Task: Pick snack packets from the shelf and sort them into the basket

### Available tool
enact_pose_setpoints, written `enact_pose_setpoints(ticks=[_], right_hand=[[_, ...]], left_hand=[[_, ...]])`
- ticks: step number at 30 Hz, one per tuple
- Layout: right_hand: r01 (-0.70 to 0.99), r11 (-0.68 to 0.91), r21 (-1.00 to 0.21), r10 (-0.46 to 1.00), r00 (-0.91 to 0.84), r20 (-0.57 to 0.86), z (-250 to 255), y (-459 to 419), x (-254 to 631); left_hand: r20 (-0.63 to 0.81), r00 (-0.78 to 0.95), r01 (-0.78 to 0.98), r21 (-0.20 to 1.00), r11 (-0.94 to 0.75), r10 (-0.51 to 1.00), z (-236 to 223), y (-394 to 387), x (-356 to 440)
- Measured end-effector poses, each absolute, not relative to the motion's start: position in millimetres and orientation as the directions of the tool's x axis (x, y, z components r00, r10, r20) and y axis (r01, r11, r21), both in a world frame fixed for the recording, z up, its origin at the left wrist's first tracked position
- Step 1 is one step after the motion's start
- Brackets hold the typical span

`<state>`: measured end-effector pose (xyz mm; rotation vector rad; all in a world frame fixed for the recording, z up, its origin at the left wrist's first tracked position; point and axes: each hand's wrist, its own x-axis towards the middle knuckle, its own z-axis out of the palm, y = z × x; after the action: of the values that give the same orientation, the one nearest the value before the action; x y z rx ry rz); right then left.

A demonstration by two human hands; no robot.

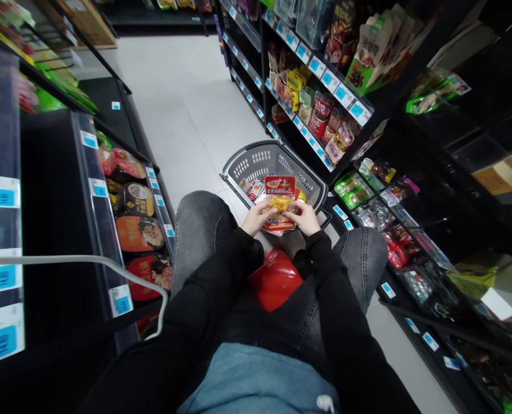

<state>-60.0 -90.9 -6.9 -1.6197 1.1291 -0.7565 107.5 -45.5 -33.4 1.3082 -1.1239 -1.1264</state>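
Just over the near side of a grey shopping basket (306,177), a red snack packet (280,185) is held up between my two hands. Its middle shows yellowish food, seemingly through clear plastic. My left hand (257,217) pinches the packet's left edge between thumb and fingers. On the opposite edge, my right hand (304,217) has a similar pinch. Inside the basket lie several small packets (252,188), partly covered by the held one and by my hands. Whether the held packet touches those below cannot be made out.
Shelves with packaged snacks (320,114) rise beyond the basket, and more bagged goods (354,190) sit close on the right. Left of my knees, a shelf holds boxed meals (138,233). A grey cable (104,261) crosses there. Something red and glossy (275,282) is between my legs.
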Motion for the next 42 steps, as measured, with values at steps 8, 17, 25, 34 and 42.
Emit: enact_pose_setpoints(ticks=[8, 17, 25, 34, 42], right_hand=[[-0.350, -0.030, -0.936, -0.919, 0.379, -0.112, -13.0, -91.3, -59.3], [-0.393, -0.039, -0.919, -0.934, 0.340, -0.106, -17.0, -88.6, -49.2], [-0.400, -0.040, -0.916, -0.942, 0.321, -0.099, -18.5, -91.5, -53.3], [-0.172, 0.048, -0.984, -0.917, 0.384, -0.112, -21.9, -92.1, -53.6], [-0.159, 0.154, -0.975, -0.816, 0.536, -0.216, -20.7, -97.2, -64.2]], left_hand=[[0.030, 0.122, -0.157, 0.988, 0.010, -0.992, -31.8, -46.3, 106.9], [0.044, 0.160, -0.158, 0.987, 0.018, -0.986, -31.2, -45.7, 106.9], [0.016, 0.092, -0.099, 0.995, 0.007, -0.996, -28.2, -44.6, 104.6], [-0.043, 0.052, -0.087, 0.995, -0.047, -0.998, -34.0, -45.5, 105.7], [0.008, 0.072, -0.145, 0.989, -0.002, -0.997, -43.9, -44.8, 106.3]])
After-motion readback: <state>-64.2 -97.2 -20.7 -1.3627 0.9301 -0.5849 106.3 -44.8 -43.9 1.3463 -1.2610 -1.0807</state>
